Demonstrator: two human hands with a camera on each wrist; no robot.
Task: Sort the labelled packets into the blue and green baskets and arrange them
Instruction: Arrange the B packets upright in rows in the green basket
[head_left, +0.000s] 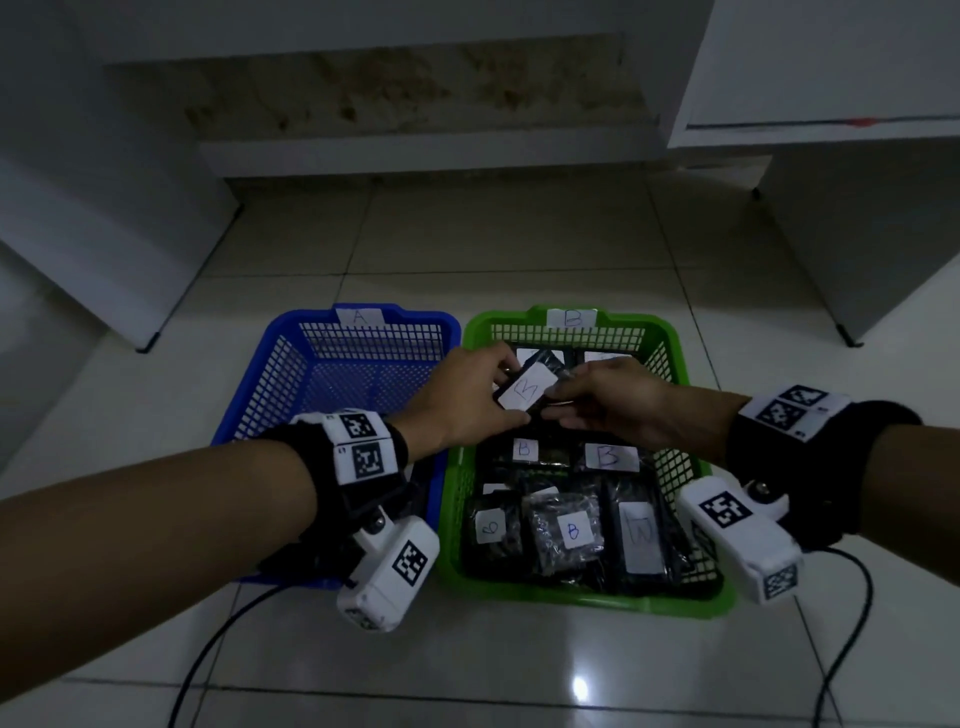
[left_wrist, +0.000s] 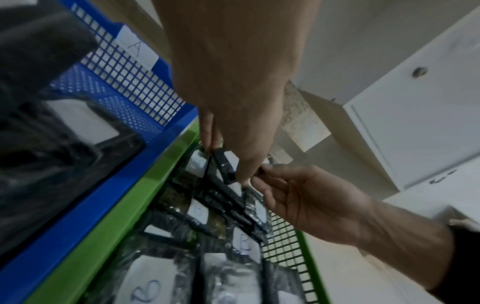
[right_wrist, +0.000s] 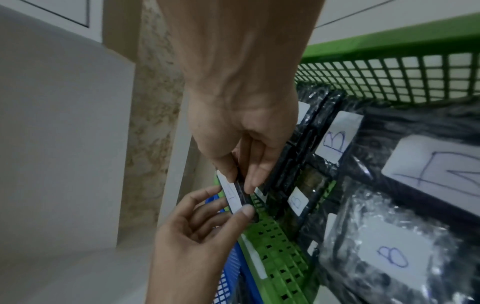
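1. The left hand (head_left: 462, 395) and right hand (head_left: 613, 402) each pinched one small dark packet (head_left: 524, 392) by opposite edges, above the green basket (head_left: 691, 603).
2. Best lowered flat into a gap, label up, in line with its neighbours.
3. Its label read "B"; the green basket's tag "B", the blue basket (head_left: 291, 343) tag "A".

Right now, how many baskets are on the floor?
2. The blue basket, tagged A, sits on the left; the green basket, tagged B and filled with packets, sits touching it on the right. None seems hidden.
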